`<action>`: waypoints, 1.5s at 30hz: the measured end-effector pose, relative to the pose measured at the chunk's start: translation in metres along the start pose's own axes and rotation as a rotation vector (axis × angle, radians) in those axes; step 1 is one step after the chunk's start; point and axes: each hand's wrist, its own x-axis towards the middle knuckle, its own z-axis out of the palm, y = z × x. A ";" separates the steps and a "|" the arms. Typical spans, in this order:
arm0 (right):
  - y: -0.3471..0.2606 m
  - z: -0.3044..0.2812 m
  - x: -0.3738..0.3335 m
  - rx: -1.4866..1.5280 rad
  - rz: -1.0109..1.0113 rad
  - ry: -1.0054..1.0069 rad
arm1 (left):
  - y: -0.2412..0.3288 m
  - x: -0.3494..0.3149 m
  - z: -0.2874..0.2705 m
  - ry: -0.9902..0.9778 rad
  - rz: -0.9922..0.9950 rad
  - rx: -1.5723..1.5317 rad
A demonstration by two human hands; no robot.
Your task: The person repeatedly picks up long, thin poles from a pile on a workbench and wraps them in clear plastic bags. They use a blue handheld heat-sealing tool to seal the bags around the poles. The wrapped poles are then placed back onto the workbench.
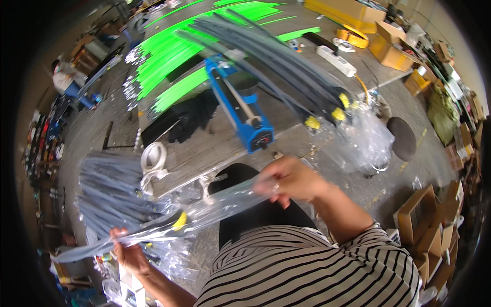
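A long clear plastic sleeve [212, 207] stretches across in front of my body, with a long dark item showing a yellow end [180, 221] inside it. My left hand [130, 253] is closed round the sleeve and the dark item at the lower left. My right hand [291, 179] pinches the sleeve's other end, which is loose film. Beyond my hands, a blue bar-shaped heat sealer [238, 110] with a round knob lies on the table [204, 148]. Several dark wrapped lengths with yellow ends [286, 66] lie right of it.
Bright green strips [179, 56] cover the far table. A pile of grey wrapped lengths [110, 189] is at left, near a white roll [153, 156]. Crumpled clear film [363, 140], a white power strip [336, 60] and cardboard boxes [391, 48] are at right. A person [71, 82] stands far left.
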 end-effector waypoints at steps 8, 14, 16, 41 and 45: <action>-0.005 -0.026 0.005 0.225 -0.480 0.668 | -0.020 0.012 0.028 0.174 -0.015 0.092; -0.011 0.001 0.020 0.096 -0.328 0.358 | -0.033 0.018 0.045 0.133 -0.022 0.036; -0.010 -0.004 0.022 -0.094 -0.362 0.466 | -0.033 0.020 0.048 0.120 -0.037 0.009; -0.055 -0.106 0.096 -1.153 -0.486 1.123 | -0.142 0.103 0.100 0.152 -0.140 0.030; -0.055 -0.117 0.112 -1.203 -0.443 1.138 | -0.157 0.113 0.101 0.146 -0.130 0.037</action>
